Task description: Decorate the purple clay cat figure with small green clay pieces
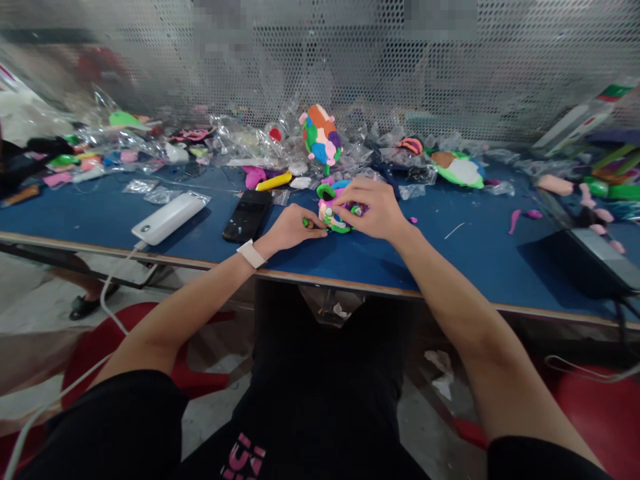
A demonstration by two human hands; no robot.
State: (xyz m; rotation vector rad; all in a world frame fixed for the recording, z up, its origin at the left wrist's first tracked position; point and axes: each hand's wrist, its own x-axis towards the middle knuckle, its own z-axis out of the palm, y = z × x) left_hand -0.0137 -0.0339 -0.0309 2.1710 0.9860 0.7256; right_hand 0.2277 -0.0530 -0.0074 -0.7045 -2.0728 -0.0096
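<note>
A small multicoloured clay figure (pixel 329 212), with green, pink, white and purple parts, rests on the blue table (pixel 310 257). My left hand (pixel 295 227) is at its left side, fingers curled round a small green piece (pixel 306 222), fingertips close to the figure's base. From the right, my right hand (pixel 373 205) reaches over the figure with thumb and forefinger drawn together at its front. Whatever lies between those fingertips is too small to name. The right part of the figure is partly hidden behind that hand.
Left of my hands lie a black phone (pixel 247 215) and a white power bank (pixel 170 217) with a cable. Behind stand a multicoloured clay ball (pixel 321 135), a yellow clay strip (pixel 274 181) and plastic wrappers (pixel 250 143). A dark device (pixel 590 260) sits at the right.
</note>
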